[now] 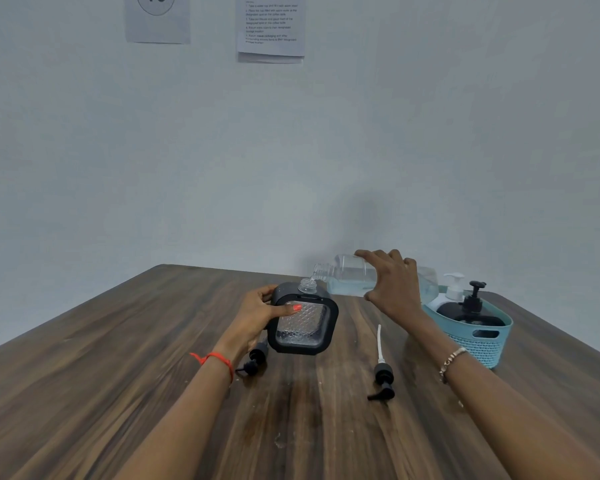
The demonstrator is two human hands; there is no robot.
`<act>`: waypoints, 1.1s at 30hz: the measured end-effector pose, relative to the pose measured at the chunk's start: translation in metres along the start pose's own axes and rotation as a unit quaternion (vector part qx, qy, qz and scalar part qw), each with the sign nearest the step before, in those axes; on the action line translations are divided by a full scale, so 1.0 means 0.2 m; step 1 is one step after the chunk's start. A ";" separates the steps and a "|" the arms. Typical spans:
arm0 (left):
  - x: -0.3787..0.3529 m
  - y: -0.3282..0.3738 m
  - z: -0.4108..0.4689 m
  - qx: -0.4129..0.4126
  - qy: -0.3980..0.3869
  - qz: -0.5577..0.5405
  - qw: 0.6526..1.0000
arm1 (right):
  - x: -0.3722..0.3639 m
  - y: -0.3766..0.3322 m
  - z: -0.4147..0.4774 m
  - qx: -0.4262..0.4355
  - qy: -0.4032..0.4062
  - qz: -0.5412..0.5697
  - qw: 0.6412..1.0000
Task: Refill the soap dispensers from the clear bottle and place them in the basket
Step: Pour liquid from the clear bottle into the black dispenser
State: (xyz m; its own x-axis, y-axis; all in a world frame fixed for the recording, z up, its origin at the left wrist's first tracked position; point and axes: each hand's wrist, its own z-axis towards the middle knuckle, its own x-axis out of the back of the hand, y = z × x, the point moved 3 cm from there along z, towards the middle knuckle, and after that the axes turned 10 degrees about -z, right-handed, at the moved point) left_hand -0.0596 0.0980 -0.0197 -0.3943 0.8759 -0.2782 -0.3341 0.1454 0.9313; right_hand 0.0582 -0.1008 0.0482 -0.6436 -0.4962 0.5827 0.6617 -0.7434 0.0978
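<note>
A square black soap dispenser (305, 323) with a clear faceted front stands on the wooden table, its neck open. My left hand (257, 315) grips its left side. My right hand (392, 285) holds the clear bottle (347, 273) tipped on its side, mouth just above the dispenser's neck, with a thin stream running in. The teal basket (478, 337) stands at the right and holds a black dispenser (471, 311) and a white dispenser (452, 287), both with pumps on.
Two loose black pump heads lie on the wooden table (84, 393): one with a white tube (381, 372) in front of the right arm, the other (255, 360) under my left wrist. A grey wall with paper notices (271, 26) rises behind.
</note>
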 end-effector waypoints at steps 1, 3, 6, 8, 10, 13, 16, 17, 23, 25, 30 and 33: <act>0.00 0.00 0.00 0.001 0.001 0.001 1.000 | 0.00 0.00 0.00 0.001 0.002 -0.001 1.000; 0.01 -0.01 0.00 0.003 0.002 0.002 1.000 | 0.00 0.00 0.00 0.001 0.001 -0.003 1.000; 0.00 -0.01 0.00 0.002 0.000 0.006 1.000 | 0.00 0.00 -0.01 0.000 -0.004 -0.003 1.000; 0.00 -0.01 0.00 0.001 -0.001 0.000 1.000 | 0.00 0.00 -0.01 -0.001 -0.006 -0.005 1.000; 0.00 -0.01 -0.01 0.001 -0.002 -0.005 1.000 | 0.00 0.00 -0.01 -0.002 -0.008 -0.008 1.000; -0.01 -0.01 -0.01 0.001 -0.003 -0.004 1.000 | 0.01 0.00 -0.01 -0.002 -0.013 -0.008 1.000; -0.01 -0.01 -0.01 0.002 -0.003 -0.005 1.000 | 0.01 0.00 -0.01 -0.001 -0.017 -0.005 1.000; -0.01 -0.01 -0.01 0.002 -0.003 -0.005 1.000 | 0.01 0.00 -0.01 -0.001 -0.019 -0.004 1.000; 0.00 -0.02 0.00 0.005 -0.002 -0.005 1.000 | 0.01 0.00 -0.01 0.003 -0.027 -0.003 1.000; 0.00 -0.01 -0.01 0.005 -0.002 -0.007 1.000 | 0.01 0.00 -0.01 0.004 -0.029 -0.004 1.000; 0.00 -0.01 -0.01 0.008 -0.004 -0.006 1.000 | 0.01 -0.01 -0.01 0.008 -0.024 -0.006 1.000; 0.00 -0.01 -0.01 0.011 -0.003 -0.006 1.000 | 0.01 -0.01 -0.01 0.011 -0.023 -0.010 1.000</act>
State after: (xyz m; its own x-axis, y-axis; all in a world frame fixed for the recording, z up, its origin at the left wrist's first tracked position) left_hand -0.0605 0.0965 -0.0228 -0.3850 0.8765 -0.2889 -0.3204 0.1666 0.9325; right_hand 0.0553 -0.1014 0.0479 -0.6386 -0.4596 0.6172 0.6578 -0.7423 0.1278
